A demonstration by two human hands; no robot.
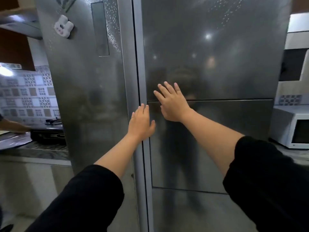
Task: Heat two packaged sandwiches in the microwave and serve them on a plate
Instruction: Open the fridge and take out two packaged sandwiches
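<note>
Your left hand point(141, 122) lies spread at the centre seam of the fridge point(209, 64); your right hand point(172, 102) is splayed flat on the right door. Both hold nothing. Smooth steel gives little purchase, so your palms may slip rather than open it. No sandwiches are in view, so their heading can't be told. The microwave point(291, 129) faces you at far right.

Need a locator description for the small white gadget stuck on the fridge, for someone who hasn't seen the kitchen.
Start at the big steel fridge filling the middle of the view and take its left door. High on that door, left of the tall dark panel, sits the white gadget. It is the only small, rounded white thing on the grey metal, with a tiny dark display on its face.
</note>
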